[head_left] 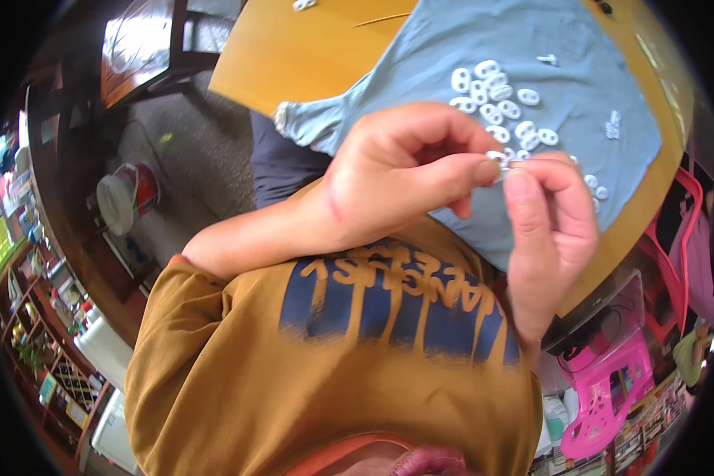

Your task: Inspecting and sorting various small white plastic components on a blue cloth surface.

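Note:
My left hand (408,163) pinches a small white oval piece with holes (497,156) between thumb and forefinger, above the blue cloth (420,75). Close against it, my right hand (551,210) has its thumb and forefinger pressed together. The fingertips hide whatever tiny thing is between them. Just beyond the hands lies a loose cluster of white oval two-hole pieces (500,92), some overlapping. Several smaller white pieces (601,193) lie right of my right hand. Farther right on the cloth is a little group of small clear or white parts (613,125).
The cloth drapes over a yellow wooden table (285,47) and hangs down toward my lap. A thin brown stick or cord (381,20) lies at the far side. A bucket (127,194) stands on the floor at left. A pink plastic chair (611,397) is at lower right.

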### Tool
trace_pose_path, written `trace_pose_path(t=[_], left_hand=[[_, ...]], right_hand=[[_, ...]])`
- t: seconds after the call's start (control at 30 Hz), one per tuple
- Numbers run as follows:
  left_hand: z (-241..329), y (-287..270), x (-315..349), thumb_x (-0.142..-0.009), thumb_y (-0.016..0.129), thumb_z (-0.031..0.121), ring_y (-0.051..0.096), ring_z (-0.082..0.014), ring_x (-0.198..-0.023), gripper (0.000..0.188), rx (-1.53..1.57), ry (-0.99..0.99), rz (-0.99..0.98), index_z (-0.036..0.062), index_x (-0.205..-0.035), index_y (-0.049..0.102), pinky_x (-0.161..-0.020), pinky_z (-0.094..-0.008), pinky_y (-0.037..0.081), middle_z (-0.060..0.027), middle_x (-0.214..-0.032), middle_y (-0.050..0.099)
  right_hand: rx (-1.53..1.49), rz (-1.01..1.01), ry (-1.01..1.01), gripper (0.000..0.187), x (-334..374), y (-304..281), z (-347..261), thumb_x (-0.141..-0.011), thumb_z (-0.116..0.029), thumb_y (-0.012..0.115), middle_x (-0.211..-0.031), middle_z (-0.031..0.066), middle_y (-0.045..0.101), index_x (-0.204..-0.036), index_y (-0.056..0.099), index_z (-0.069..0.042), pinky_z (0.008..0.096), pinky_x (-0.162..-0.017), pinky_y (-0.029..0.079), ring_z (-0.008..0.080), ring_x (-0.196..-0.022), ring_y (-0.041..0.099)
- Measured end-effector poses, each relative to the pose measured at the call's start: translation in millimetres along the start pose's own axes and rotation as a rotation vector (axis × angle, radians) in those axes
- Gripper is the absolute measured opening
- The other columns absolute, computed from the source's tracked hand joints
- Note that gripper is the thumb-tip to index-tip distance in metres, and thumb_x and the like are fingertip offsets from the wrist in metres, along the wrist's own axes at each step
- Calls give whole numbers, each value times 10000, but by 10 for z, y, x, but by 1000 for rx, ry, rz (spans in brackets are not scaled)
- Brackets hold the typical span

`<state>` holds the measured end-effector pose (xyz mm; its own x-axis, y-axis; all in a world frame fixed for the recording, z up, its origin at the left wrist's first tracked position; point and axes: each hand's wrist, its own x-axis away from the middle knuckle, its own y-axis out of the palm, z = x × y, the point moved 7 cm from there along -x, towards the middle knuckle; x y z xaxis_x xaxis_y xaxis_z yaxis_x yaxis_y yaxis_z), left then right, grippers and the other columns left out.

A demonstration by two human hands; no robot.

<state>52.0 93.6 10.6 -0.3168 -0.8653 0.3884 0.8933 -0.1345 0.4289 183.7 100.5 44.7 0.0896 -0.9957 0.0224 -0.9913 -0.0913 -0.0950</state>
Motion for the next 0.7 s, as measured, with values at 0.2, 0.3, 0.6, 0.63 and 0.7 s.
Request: trace_pose_path(t=[0.2,0.3,0.6,0.63,0.7], left_hand=[[-50,-18,13,-838,601,50,556,-67,-606,105,-22,9,43,-23,-913,596,-542,-188,472,-42,-794,611],[-84,-36,25,-838,596,37,556,-67,-596,97,-26,-10,58,-21,-916,598,-531,-189,468,-46,-794,614],[-85,14,-9,-848,590,62,557,-88,-611,112,60,5,31,-10,-934,588,-562,-204,471,-57,-821,617],[-85,16,-13,-849,592,66,555,-90,-610,114,87,0,30,-6,-936,587,-564,-204,468,-60,-824,618],[-87,-2,-11,-848,593,71,554,-91,-605,114,92,15,34,-4,-935,587,-563,-203,463,-61,-822,618]], right_hand=[[129,-104,-204,41,-76,19,-41,-770,18,597,-677,68,540,-768,562,-3,255,-552,417,161,-592,529],[69,-103,-30,55,-19,38,25,-811,-9,580,-718,23,512,-768,547,3,220,-620,373,92,-676,459],[0,-47,-54,58,-62,-144,67,-791,-36,622,-742,50,568,-823,592,3,221,-610,440,109,-643,552],[13,-15,6,79,-78,-233,80,-789,-42,632,-753,38,573,-845,601,4,215,-625,439,96,-667,547],[31,216,83,108,-100,-571,107,-799,-66,634,-774,24,591,-875,615,8,205,-648,428,71,-708,524]])
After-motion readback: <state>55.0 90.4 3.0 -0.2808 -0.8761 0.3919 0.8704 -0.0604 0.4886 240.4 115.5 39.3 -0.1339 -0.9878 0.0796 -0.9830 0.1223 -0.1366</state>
